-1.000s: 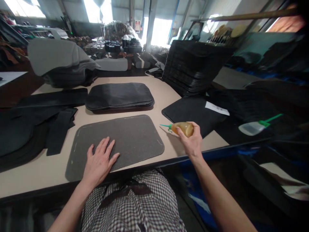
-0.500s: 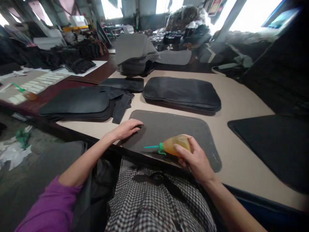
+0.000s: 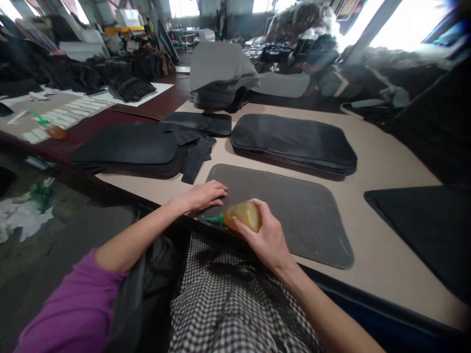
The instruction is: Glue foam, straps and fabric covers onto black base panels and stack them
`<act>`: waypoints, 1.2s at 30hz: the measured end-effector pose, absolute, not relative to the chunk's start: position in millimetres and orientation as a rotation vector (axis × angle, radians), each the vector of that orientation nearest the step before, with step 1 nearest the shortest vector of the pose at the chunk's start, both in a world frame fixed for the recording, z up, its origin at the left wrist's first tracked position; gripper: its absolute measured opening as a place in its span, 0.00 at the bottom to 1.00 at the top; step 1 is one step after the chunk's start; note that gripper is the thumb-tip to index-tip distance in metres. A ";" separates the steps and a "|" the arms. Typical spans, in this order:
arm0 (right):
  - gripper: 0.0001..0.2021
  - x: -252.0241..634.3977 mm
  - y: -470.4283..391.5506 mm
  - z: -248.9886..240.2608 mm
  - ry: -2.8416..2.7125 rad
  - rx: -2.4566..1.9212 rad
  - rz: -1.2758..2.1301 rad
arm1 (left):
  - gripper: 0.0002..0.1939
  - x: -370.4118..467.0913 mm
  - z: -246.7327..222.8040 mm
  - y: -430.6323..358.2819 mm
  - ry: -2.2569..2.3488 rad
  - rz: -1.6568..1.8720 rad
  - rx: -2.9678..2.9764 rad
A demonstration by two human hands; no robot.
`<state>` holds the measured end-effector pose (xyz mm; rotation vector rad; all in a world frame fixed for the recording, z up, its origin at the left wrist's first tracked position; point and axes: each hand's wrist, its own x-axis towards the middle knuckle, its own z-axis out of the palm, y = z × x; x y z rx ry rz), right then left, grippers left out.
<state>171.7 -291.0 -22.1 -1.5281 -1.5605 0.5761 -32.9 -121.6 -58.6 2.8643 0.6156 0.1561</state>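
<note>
A dark grey panel (image 3: pixel 294 211) with rounded corners lies flat near the table's front edge. My left hand (image 3: pixel 208 195) rests on its left end, fingers stretched out and holding nothing. In my right hand (image 3: pixel 263 230) is a squeeze bottle (image 3: pixel 245 216) of amber liquid with a green cap. The bottle lies on its side in my grip, over the panel's front edge, its thin green nozzle pointing left, close below my left hand. Whether the nozzle tip touches the panel I cannot tell.
Behind the panel is a stack of black panels (image 3: pixel 294 139). Another stack (image 3: pixel 132 144) with loose black strips (image 3: pixel 196 159) is at the left. Grey sheets (image 3: pixel 217 68) are piled farther back. A black piece (image 3: pixel 423 225) lies at right, a second bottle (image 3: pixel 55 130) far left.
My right hand has moved left with the bottle, along the panel's front edge and closer to my left hand. The view has shifted slightly; my left hand stays on the panel.
</note>
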 end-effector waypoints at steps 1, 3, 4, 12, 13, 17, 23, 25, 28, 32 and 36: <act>0.26 175.7 -294.2 -20.3 -1.560 -1.544 0.581 | 0.20 -32.9 -59.0 -121.9 0.621 0.160 2.859; 0.26 186.4 -301.4 -16.6 -1.543 -1.595 0.595 | 0.20 -32.9 -58.5 -122.9 0.633 0.162 2.851; 0.26 193.1 -305.3 -14.9 -1.530 -1.624 0.602 | 0.20 -32.8 -57.8 -123.5 0.638 0.160 2.850; 0.30 266.3 -343.7 -6.4 -1.387 -1.865 0.605 | 0.18 -33.5 -56.6 -122.3 0.623 0.194 2.814; 0.30 275.3 -349.2 -5.7 -1.372 -1.881 0.606 | 0.19 -33.5 -56.3 -122.0 0.619 0.191 2.811; 0.30 308.4 -371.2 -3.4 -1.290 -1.934 0.601 | 0.20 -32.9 -53.9 -121.7 0.610 0.193 2.780; 0.30 357.8 -403.4 -2.2 -1.119 -1.962 0.614 | 0.25 -34.1 -58.7 -117.7 0.639 0.154 2.751; 0.30 372.9 -413.7 -1.8 -1.041 -1.968 0.627 | 0.26 -35.6 -61.8 -115.4 0.650 0.136 2.747; 0.28 394.5 -428.3 -2.9 -0.936 -1.956 0.658 | 0.28 -36.6 -64.9 -112.8 0.665 0.129 2.720; 0.28 424.5 -445.3 -8.7 -0.837 -1.914 0.680 | 0.27 -35.5 -65.3 -111.1 0.720 0.123 2.675; 0.28 451.6 -456.2 -13.9 -0.760 -1.893 0.670 | 0.21 -40.7 -62.9 -115.0 0.786 0.114 2.637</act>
